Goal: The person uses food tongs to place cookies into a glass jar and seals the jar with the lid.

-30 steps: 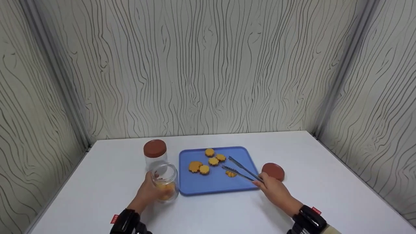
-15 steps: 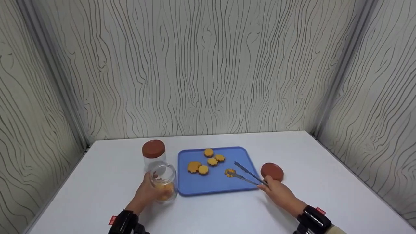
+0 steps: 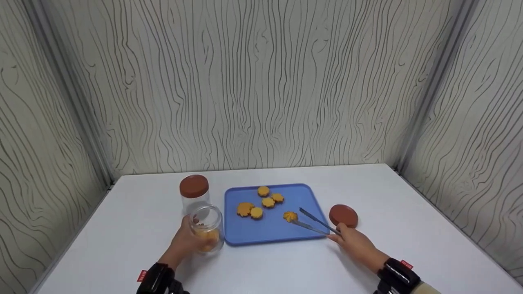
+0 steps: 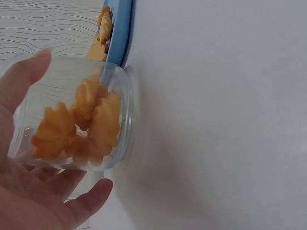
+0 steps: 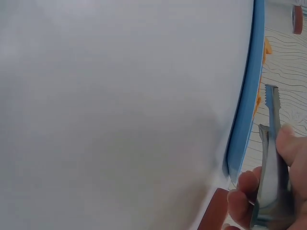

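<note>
My left hand [image 3: 188,239] grips a clear lidless jar [image 3: 207,220] at the tray's left side. Several swirled orange cookies [image 4: 86,120] lie in the jar's bottom, seen in the left wrist view. In my right hand [image 3: 354,243] are metal tongs [image 5: 274,163], held with thumb and fingers, their arms spread apart. The tongs' tips are over the blue tray [image 3: 269,234], close to a swirled cookie [image 3: 290,216]; whether they touch it I cannot tell. Farther left and back on the tray lie several more cookies [image 3: 268,202].
Behind the held jar stands a second jar [image 3: 195,200] with a brown-red lid [image 3: 194,186]. A loose brown-red lid [image 3: 343,216] lies by the tray's right edge, near my right hand. A wood-patterned wall [image 3: 253,102] rises behind the white table [image 3: 261,273].
My right hand has drawn the tongs right and slightly nearer to me, uncovering the front cookie, which now lies with its swirled top showing. The left hand and jar stay put.
</note>
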A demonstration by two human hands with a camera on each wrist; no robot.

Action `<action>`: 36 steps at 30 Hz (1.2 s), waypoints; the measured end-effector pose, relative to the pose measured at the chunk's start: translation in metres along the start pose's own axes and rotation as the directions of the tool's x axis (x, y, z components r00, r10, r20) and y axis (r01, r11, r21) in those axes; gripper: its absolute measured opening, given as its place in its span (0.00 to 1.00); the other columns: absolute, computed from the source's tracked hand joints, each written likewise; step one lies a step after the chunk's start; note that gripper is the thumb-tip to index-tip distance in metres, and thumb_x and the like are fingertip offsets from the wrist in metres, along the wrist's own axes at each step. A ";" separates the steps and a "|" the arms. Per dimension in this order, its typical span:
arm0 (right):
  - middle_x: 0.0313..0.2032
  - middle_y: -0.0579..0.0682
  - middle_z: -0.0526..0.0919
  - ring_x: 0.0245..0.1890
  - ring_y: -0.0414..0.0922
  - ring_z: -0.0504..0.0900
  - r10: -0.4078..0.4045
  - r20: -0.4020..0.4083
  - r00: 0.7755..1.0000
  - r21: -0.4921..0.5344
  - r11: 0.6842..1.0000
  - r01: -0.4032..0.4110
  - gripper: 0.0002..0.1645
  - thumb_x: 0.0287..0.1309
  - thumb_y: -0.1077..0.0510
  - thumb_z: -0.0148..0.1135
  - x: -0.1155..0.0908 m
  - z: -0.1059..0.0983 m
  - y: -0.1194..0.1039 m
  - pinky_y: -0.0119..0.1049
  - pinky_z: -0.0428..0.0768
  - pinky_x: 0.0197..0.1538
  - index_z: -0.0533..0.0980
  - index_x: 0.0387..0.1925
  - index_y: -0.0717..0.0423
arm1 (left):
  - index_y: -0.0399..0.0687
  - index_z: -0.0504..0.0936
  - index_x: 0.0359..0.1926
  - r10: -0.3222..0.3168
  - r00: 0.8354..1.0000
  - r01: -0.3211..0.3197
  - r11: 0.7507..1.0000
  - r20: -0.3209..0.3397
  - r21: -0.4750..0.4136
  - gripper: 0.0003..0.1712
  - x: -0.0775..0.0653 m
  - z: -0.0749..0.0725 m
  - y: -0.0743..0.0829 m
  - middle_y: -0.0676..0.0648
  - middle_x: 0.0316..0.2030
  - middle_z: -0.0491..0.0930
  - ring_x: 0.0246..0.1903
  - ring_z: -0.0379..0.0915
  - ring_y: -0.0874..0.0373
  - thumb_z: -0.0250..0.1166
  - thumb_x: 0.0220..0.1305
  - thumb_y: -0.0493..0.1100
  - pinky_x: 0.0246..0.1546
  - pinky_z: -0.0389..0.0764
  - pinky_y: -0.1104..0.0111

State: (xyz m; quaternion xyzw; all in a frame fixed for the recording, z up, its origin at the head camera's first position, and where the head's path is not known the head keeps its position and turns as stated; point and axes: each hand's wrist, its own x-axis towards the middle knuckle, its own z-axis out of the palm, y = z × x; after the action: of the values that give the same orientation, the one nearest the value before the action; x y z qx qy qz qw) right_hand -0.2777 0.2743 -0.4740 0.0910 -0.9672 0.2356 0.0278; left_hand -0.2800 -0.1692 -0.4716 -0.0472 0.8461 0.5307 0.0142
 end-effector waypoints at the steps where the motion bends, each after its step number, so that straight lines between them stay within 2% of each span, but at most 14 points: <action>1: 0.21 0.46 0.65 0.23 0.44 0.67 0.000 0.003 1.000 -0.002 1.000 0.000 0.15 0.63 0.52 0.62 0.000 0.000 0.001 0.38 0.66 0.28 0.67 0.32 0.58 | 0.31 0.52 0.67 0.001 1.000 -0.001 1.000 0.001 0.001 0.62 0.000 0.000 0.000 0.28 0.63 0.63 0.62 0.60 0.34 0.82 0.39 0.48 0.63 0.61 0.44; 10: 0.21 0.47 0.66 0.23 0.45 0.66 -0.007 0.027 1.000 -0.033 0.999 0.008 0.16 0.63 0.52 0.61 0.001 0.001 0.008 0.40 0.67 0.29 0.66 0.31 0.56 | 0.30 0.54 0.65 0.023 1.000 -0.023 1.000 -0.005 -0.004 0.58 -0.002 0.001 0.001 0.29 0.61 0.65 0.61 0.62 0.35 0.81 0.40 0.44 0.62 0.63 0.45; 16: 0.22 0.47 0.66 0.24 0.45 0.67 -0.011 0.052 0.999 -0.015 1.000 0.012 0.15 0.63 0.54 0.62 0.003 0.000 0.010 0.41 0.68 0.30 0.66 0.30 0.57 | 0.30 0.54 0.65 0.027 1.000 -0.028 1.000 -0.010 -0.004 0.58 -0.002 0.000 0.000 0.28 0.61 0.65 0.61 0.62 0.35 0.81 0.40 0.43 0.62 0.62 0.45; 23: 0.22 0.46 0.66 0.24 0.44 0.67 -0.053 0.032 0.998 -0.039 0.998 0.054 0.14 0.59 0.57 0.65 0.007 0.001 0.015 0.40 0.68 0.30 0.68 0.27 0.58 | 0.29 0.53 0.65 0.056 0.998 -0.056 0.998 -0.019 -0.016 0.58 -0.003 0.000 0.000 0.28 0.60 0.67 0.60 0.63 0.34 0.81 0.40 0.43 0.61 0.63 0.45; 30: 0.22 0.47 0.67 0.25 0.45 0.67 -0.060 0.000 0.998 -0.103 0.993 0.060 0.15 0.57 0.56 0.67 0.004 -0.001 0.015 0.41 0.69 0.30 0.69 0.26 0.57 | 0.28 0.53 0.65 0.054 0.998 -0.054 0.998 -0.018 -0.009 0.58 -0.002 0.001 0.000 0.27 0.60 0.66 0.61 0.62 0.33 0.81 0.40 0.42 0.62 0.62 0.45; 33: 0.24 0.49 0.67 0.26 0.46 0.67 -0.039 0.015 0.999 -0.124 0.991 0.041 0.16 0.56 0.54 0.69 0.004 -0.005 0.013 0.43 0.69 0.31 0.70 0.26 0.58 | 0.29 0.52 0.66 0.037 0.999 -0.037 0.999 -0.012 -0.005 0.60 -0.001 0.000 0.000 0.27 0.61 0.65 0.61 0.61 0.33 0.81 0.41 0.44 0.63 0.62 0.45; 36: 0.26 0.50 0.73 0.29 0.47 0.71 -0.011 0.030 0.999 -0.131 0.991 0.015 0.18 0.56 0.51 0.69 0.006 -0.011 0.011 0.46 0.73 0.33 0.74 0.29 0.61 | 0.29 0.51 0.66 0.020 1.000 -0.020 1.000 -0.004 0.004 0.60 -0.001 0.000 0.000 0.27 0.62 0.64 0.62 0.60 0.33 0.81 0.41 0.44 0.63 0.62 0.44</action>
State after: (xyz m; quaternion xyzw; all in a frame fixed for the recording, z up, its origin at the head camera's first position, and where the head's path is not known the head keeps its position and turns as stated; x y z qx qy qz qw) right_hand -0.2854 0.2875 -0.4686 0.0988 -0.9803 0.1698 0.0211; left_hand -0.2791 -0.1694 -0.4712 -0.0400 0.8477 0.5290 0.0071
